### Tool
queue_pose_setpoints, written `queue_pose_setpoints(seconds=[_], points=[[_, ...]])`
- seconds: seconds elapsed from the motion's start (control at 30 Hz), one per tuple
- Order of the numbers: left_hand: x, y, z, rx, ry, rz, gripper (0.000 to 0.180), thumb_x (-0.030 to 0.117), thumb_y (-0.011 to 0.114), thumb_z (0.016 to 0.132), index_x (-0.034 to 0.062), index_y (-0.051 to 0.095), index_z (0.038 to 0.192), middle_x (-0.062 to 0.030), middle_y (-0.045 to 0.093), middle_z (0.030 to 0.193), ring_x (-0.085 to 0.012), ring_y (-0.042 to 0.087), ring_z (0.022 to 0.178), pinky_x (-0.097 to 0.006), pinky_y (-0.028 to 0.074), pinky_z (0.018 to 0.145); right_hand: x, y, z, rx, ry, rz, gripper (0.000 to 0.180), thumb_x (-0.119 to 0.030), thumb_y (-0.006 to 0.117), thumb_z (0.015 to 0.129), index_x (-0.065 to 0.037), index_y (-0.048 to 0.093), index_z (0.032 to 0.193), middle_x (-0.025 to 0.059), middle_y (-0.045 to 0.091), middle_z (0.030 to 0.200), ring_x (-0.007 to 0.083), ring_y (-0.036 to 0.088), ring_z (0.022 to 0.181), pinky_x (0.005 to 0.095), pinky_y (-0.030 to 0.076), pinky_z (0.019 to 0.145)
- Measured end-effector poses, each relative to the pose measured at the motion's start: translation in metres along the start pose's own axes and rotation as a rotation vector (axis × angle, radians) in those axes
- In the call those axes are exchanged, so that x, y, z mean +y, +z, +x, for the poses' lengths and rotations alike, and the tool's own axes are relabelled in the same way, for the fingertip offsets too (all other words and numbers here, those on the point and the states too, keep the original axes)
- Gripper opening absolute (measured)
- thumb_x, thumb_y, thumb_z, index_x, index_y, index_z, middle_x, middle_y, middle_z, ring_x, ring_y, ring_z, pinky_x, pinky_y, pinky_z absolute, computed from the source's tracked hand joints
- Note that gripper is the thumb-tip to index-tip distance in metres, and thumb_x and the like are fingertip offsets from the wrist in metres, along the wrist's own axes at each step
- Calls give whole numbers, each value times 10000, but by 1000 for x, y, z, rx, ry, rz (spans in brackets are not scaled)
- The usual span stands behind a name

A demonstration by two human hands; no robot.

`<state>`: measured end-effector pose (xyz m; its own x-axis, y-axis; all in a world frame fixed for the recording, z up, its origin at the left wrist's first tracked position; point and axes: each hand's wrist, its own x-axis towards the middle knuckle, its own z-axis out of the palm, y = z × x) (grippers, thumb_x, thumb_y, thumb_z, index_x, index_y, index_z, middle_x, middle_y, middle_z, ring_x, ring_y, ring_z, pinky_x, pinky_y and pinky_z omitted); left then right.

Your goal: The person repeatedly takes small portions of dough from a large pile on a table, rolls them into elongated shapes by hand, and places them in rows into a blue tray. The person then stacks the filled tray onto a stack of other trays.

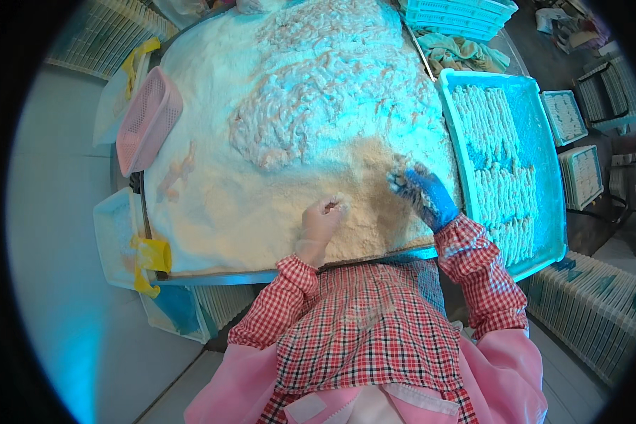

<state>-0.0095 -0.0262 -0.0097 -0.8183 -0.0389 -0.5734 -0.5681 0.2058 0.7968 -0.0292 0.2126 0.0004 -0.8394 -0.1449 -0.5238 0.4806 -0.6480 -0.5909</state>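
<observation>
Heap of glistening pale strips (311, 106), tangled, loosely piled, lying across the far middle of the table (222, 278), pale powder (212, 233) spread around it, loose, uneven-surfaced, reaching the near edge

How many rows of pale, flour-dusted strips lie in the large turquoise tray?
3, all in the large turquoise tray: a far row, a middle row and a near row. No row seems hidden.

Sleeve covers (477, 272): red-white gingham, gathered ends
Apron (367, 328): red-black-white plaid
Top (509, 367): pink
Right hand (418, 185): blue glove (439, 203), pale powder caked on
</observation>
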Motion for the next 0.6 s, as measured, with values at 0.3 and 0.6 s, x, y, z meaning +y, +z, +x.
queue_pose_setpoints(seconds=[0.3, 0.6], points=[[18, 33, -14, 163, 857, 434, 296, 70, 753, 741, 20, 661, 1018, -100, 621, 941, -212, 620, 842, -306, 508, 711, 56, 36, -4, -114, 2, 380, 332, -252, 525, 967, -9, 550, 1191, 112, 621, 1099, 209, 598, 1003, 304, 509, 826], [31, 55, -25, 208, 980, 403, 404, 237, 462, 945, 43, 495, 1299, -194, 463, 1375, -365, 348, 1340, -461, 238, 1117, 129, 60, -19, -254, -136, 779, 676, -465, 403, 988, -74, 196, 1500, 51, 181, 1558, 190, 194, 1412, 348, 192, 1146]])
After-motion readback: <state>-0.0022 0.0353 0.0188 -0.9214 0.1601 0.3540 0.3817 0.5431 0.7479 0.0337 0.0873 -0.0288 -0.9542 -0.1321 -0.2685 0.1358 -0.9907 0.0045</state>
